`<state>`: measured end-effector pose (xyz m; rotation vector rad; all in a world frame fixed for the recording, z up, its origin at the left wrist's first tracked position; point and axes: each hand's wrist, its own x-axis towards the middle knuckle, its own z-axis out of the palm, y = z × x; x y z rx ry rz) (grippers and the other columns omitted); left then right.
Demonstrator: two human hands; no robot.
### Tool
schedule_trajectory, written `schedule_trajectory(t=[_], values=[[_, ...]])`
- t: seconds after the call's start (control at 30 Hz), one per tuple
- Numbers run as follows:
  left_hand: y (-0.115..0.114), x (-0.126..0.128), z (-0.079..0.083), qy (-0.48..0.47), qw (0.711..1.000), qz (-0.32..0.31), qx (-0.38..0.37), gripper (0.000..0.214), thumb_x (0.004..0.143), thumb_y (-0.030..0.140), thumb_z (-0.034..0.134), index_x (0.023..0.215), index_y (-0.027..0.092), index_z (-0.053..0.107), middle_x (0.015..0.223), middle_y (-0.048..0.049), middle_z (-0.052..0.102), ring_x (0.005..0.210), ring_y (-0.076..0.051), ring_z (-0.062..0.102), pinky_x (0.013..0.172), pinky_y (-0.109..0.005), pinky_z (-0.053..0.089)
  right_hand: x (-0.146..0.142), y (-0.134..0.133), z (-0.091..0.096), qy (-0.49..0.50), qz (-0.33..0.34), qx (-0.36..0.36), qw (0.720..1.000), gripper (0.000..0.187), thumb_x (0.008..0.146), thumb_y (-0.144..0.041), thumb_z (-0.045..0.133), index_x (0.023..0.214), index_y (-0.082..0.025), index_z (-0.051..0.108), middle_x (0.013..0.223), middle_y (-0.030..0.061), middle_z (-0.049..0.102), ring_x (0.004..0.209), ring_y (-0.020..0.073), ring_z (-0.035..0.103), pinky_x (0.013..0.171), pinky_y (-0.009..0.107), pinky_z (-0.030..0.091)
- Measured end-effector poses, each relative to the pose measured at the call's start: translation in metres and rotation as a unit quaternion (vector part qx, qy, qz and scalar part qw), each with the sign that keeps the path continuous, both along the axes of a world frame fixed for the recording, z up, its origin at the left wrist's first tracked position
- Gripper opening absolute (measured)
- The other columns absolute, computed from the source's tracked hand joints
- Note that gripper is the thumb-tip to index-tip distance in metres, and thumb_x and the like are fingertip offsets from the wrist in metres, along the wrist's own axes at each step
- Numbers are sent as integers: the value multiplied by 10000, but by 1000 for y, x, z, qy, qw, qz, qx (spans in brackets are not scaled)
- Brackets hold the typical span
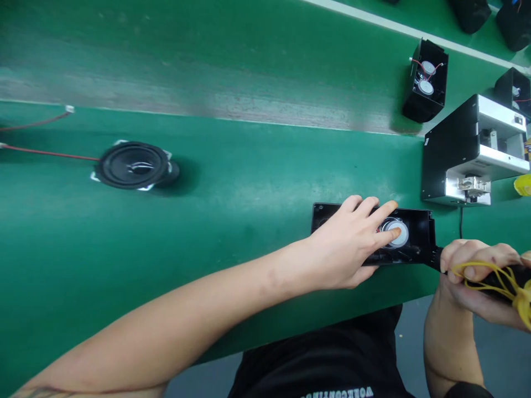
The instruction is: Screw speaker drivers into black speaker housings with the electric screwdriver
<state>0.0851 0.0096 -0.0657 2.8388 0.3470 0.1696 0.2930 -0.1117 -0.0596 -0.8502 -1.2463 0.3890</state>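
My left hand point(354, 240) rests on an open black speaker housing point(417, 237) at the near edge of the green bench, with its fingers pressed on a round silver-white speaker part point(399, 233) inside. My right hand point(477, 276) is closed round a black power screwdriver point(504, 276) with a yellow coiled cord point(498, 279). The tool's tip sits at the housing's right end.
A loose black speaker driver point(135, 165) with red wires point(50, 152) lies at the left on the green bench point(249, 182). A black and silver machine point(468, 149) stands at the right. Another open housing point(427, 80) stands behind it, and more black housings sit at the far right.
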Motion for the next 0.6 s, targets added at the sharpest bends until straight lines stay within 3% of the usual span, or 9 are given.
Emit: schedule_trajectory(t=[0.1,0.37,0.5,0.6], values=[[-1,0,-1,-2,1000,-1,11,652,846,493,742,1412,212,580,1593,-214,431,1253,-403,510,966,-493,407,-5,6,2,-5,30,37,999,482,789,-118,759,1254,-229,698,680,-72,639,385,118,519,345,278,489],[-2,1,1,4,1000,-3,7,658,845,462,738,1427,203,576,1592,-228,431,1264,-414,519,953,-500,426,-17,10,-1,-20,45,40,998,574,743,-69,789,1286,-233,697,708,-76,616,363,92,484,325,257,458],[-1,0,0,-4,1000,-4,-8,681,822,454,772,1426,201,585,1588,-233,435,1284,-416,521,991,-510,427,-6,2,14,-41,-47,-80,995,448,815,-251,821,1232,-345,686,718,-56,626,435,134,559,396,283,509],[1,-3,-3,-11,1000,-2,-18,670,843,475,761,1435,215,587,1605,-235,429,1322,-425,514,1035,-538,420,16,-16,34,-18,-126,-123,984,355,882,-427,766,1208,-330,664,763,-21,634,513,165,611,441,303,532]])
